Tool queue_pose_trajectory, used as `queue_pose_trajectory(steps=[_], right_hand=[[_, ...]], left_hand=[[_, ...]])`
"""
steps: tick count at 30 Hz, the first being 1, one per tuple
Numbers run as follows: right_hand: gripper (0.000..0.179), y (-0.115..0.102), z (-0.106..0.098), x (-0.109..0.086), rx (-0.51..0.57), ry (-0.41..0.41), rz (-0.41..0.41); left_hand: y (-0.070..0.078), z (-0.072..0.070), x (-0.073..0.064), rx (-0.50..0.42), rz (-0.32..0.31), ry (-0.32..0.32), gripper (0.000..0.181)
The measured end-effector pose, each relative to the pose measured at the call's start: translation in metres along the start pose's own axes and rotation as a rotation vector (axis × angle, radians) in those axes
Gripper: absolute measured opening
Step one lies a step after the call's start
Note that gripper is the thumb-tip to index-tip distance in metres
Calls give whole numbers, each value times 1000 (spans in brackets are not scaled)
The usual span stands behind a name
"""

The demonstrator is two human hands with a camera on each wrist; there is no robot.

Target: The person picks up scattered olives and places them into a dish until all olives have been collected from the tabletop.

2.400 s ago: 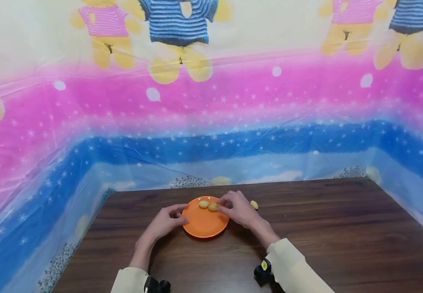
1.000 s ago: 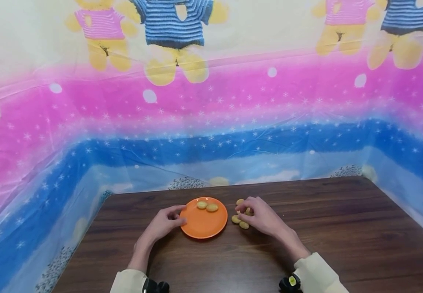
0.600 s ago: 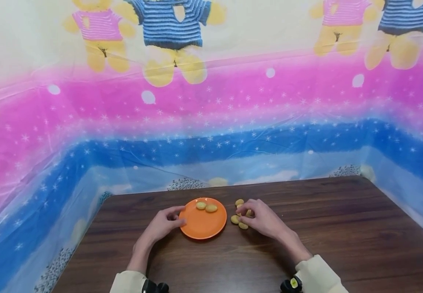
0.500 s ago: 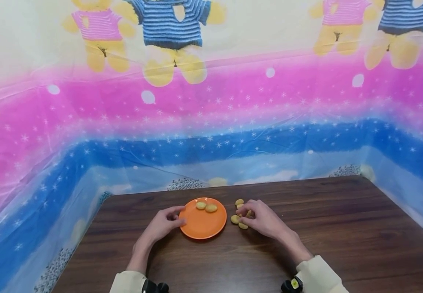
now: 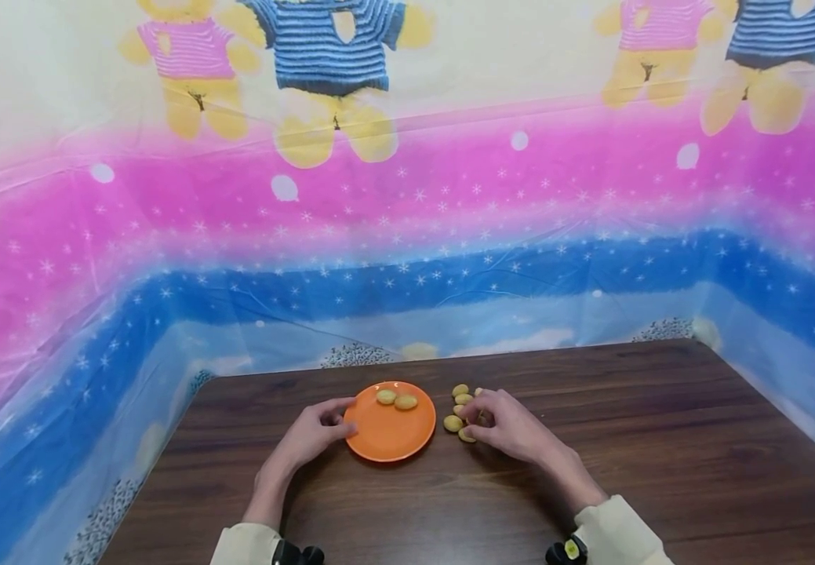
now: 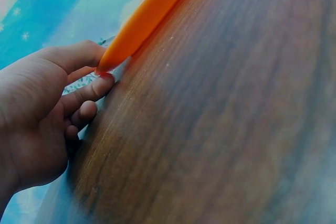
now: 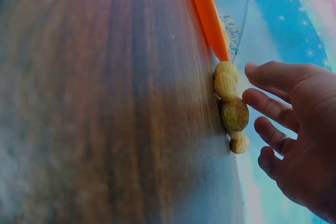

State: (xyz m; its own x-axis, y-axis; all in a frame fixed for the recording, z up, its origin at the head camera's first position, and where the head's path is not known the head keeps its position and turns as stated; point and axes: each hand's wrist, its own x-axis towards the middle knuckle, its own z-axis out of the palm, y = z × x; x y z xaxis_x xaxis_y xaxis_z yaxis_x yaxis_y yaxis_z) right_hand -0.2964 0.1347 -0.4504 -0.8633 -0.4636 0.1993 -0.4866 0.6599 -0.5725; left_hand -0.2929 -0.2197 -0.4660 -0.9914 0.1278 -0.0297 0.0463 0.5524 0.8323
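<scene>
The left hand [image 5: 311,430] pinches the orange plate [image 5: 389,441] by its rim at nine o'clock. The plate sits on the brown bench [image 5: 414,510], two yellowish ovals [image 5: 405,402] lying side by side on it at twelve to one o'clock. Just off the plate at three o'clock lies a loose cluster [image 5: 452,424] of similar ovals; the right hand [image 5: 509,426] hovers there, fingers moderately apart, grasping nothing visible; fingertip contact cannot be told.
</scene>
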Motion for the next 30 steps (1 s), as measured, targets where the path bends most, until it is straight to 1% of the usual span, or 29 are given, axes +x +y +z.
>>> queue_pose_trajectory(steps=[7, 11, 13, 19, 22, 30], right_hand=[[17, -1, 0, -1, -4, -19, 28], [18, -2, -2, -2, 4, -50, 38], [18, -2, -2, -2, 2, -66, 36], [18, -1, -2, -2, -77, -119, -2], [19, -1, -2, -2, -91, -141, -17], [19, -1, 0, -1, -90, -143, -5]], left_hand=[[0, 1, 0, 12, 4, 1, 50], [1, 1, -1, 15, 1, 1, 50], [1, 1, -1, 16, 1, 0, 50], [2, 0, -2, 12, 0, -1, 50], [1, 0, -1, 12, -7, -2, 51], [0, 0, 0, 16, -12, 1, 51]])
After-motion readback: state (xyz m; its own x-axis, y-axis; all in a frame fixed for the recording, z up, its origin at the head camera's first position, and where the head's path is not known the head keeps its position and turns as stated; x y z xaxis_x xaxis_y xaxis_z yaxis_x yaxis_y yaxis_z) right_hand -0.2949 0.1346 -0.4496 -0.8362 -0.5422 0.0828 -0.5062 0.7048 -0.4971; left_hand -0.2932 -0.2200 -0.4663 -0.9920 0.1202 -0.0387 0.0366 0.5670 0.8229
